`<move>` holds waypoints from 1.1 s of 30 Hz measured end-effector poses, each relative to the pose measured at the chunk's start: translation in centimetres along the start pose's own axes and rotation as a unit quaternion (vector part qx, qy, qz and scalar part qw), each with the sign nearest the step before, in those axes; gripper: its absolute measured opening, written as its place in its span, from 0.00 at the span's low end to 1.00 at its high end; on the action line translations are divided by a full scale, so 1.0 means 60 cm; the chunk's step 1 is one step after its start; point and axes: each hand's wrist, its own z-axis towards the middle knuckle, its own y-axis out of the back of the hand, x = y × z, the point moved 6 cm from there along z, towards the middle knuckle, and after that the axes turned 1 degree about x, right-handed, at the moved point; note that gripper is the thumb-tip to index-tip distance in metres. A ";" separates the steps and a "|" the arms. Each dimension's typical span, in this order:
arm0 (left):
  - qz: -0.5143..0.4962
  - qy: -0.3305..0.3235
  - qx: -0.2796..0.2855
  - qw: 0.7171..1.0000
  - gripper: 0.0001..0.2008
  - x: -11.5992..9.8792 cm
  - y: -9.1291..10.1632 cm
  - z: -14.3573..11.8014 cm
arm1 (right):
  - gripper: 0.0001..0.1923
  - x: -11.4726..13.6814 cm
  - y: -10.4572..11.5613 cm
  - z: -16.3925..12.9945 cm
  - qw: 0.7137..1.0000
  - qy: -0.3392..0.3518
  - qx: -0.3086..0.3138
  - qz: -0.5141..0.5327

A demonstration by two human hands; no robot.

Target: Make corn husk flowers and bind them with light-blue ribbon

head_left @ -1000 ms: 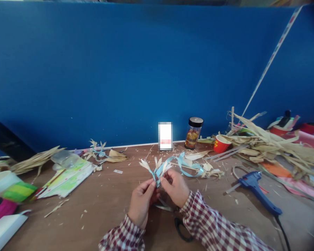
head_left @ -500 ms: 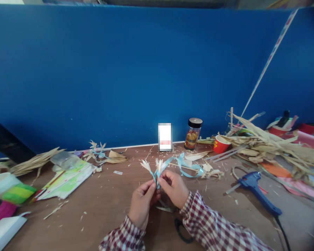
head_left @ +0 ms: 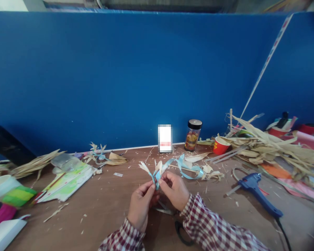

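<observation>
Between my two hands stands a small husk flower (head_left: 144, 167) with cream petals on two stems wrapped in light blue ribbon. My left hand (head_left: 142, 200) pinches the stems low down, thumb against fingers. My right hand (head_left: 174, 188) is closed on the light blue ribbon (head_left: 168, 162) right beside the stems. The ribbon's free length curls away over the table to the right. Under my right hand and sleeve lie scissors (head_left: 181, 233), their blades partly hidden.
A blue glue gun (head_left: 260, 195) lies at the right, its cord running to the front edge. Behind it is a heap of dry husks (head_left: 269, 146) beside a red paper cup (head_left: 221, 145). A lidded jar (head_left: 192, 136) stands at the back; a painted sheet (head_left: 68, 184) lies left.
The flower's heads have tilted slightly to the left. Both hands keep their hold in nearly the same place, and the whole view has shifted a little.
</observation>
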 end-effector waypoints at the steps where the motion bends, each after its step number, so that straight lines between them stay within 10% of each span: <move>1: 0.001 0.001 0.001 1.000 0.16 0.001 0.000 0.000 | 0.08 -0.001 -0.001 0.000 1.000 -0.002 0.002 -0.001; 33: -0.009 0.025 0.019 0.999 0.15 -0.003 -0.005 -0.006 | 0.06 -0.014 -0.009 0.000 0.997 -0.022 0.012 0.078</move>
